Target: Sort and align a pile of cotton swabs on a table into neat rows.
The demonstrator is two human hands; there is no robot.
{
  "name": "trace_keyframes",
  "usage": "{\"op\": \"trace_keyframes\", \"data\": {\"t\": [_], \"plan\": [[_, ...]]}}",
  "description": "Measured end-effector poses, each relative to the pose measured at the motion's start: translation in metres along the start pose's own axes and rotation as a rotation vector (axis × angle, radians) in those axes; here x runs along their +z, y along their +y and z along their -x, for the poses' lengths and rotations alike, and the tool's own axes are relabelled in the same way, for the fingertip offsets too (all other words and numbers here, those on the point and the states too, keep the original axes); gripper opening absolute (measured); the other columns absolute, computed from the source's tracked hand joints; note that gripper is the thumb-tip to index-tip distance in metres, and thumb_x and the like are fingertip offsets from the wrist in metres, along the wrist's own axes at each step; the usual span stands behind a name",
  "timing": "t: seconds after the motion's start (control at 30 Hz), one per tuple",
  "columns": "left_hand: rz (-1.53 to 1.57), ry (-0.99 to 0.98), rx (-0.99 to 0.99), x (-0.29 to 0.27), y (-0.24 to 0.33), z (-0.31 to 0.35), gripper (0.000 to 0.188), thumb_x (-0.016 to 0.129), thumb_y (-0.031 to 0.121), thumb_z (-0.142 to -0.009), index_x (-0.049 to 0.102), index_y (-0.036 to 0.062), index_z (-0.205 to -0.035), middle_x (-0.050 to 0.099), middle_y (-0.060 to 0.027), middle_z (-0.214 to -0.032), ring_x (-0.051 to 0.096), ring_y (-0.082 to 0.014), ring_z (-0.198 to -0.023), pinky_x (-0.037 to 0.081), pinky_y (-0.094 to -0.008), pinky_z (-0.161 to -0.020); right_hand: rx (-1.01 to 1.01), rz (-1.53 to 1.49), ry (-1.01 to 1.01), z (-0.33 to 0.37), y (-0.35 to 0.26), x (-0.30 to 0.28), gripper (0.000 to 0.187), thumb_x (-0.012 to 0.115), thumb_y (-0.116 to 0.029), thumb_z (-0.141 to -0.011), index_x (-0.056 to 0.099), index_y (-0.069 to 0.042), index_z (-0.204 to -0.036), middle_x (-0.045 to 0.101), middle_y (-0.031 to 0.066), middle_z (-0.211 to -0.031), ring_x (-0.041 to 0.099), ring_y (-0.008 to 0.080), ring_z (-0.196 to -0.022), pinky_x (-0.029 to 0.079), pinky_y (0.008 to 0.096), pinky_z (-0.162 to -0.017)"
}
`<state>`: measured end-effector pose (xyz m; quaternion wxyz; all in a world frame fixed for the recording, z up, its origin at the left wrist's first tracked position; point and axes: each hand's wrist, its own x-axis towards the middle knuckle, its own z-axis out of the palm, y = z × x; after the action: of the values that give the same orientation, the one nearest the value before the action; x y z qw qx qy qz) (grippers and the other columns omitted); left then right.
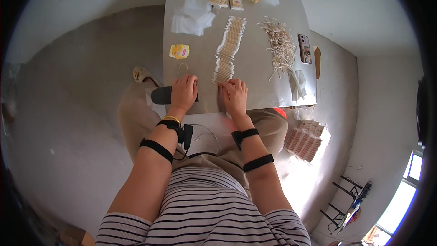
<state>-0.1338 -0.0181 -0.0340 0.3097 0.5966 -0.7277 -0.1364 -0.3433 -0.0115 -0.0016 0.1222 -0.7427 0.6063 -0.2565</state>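
A long row of cotton swabs (231, 45), laid side by side, runs away from me down the middle of the table. At its near end my right hand (235, 96) is closed, the fingertips pinching the nearest swabs. My left hand (183, 94) rests at the table's near edge, its fingers curled over a flat dark grey thing with a rounded end (161, 95); its kind I cannot make out. Just beyond that hand lies a thin pale ring (183, 67), with a small stack of yellow printed cards (179, 51) farther on.
Loose cotton swabs (280, 45) lie heaped at the right, beside a phone (305, 48) and a crumpled clear bag (298, 85). Clear plastic bags (193, 18) lie at the far left. Packed swab bundles (218, 0) sit at the back. Stacked packages (304, 142) stand on the floor at right.
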Motion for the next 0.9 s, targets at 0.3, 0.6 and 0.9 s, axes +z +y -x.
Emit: {"op": "trace_keyframes", "data": {"t": [0.3,0.6,0.9], "plan": [[0.003,-0.013,-0.011,0.001,-0.002,0.001,0.018,0.064,0.009,-0.086,0.056,0.0133,-0.102,0.06,-0.0042,-0.09,0.062,-0.0247,-0.089,0.042,-0.04,-0.081,-0.004,0.034,0.001,-0.011,0.001,0.006,0.014,0.066,-0.011,-0.089,0.074,-0.014,-0.1,0.06,0.0053,-0.105,0.054,0.0287,-0.102,0.042,0.0424,-0.086],[0.0,-0.006,-0.029,-0.001,-0.001,0.001,0.012,0.061,0.008,-0.089,0.058,0.0112,-0.1,0.06,-0.0052,-0.09,0.062,-0.0261,-0.088,0.043,-0.0402,-0.081,-0.014,0.022,-0.005,-0.017,0.003,0.007,0.014,0.067,-0.01,-0.088,0.074,-0.015,-0.099,0.059,0.0054,-0.103,0.054,0.0284,-0.101,0.042,0.0427,-0.086],[0.015,-0.022,-0.03,-0.001,0.001,0.0,0.016,0.062,0.008,-0.087,0.057,0.0121,-0.102,0.06,-0.0048,-0.092,0.062,-0.0253,-0.09,0.042,-0.0403,-0.082,-0.022,0.052,-0.022,-0.021,0.006,0.009,0.013,0.067,-0.01,-0.088,0.075,-0.014,-0.098,0.059,0.0048,-0.101,0.054,0.0282,-0.099,0.041,0.0423,-0.085]]}}
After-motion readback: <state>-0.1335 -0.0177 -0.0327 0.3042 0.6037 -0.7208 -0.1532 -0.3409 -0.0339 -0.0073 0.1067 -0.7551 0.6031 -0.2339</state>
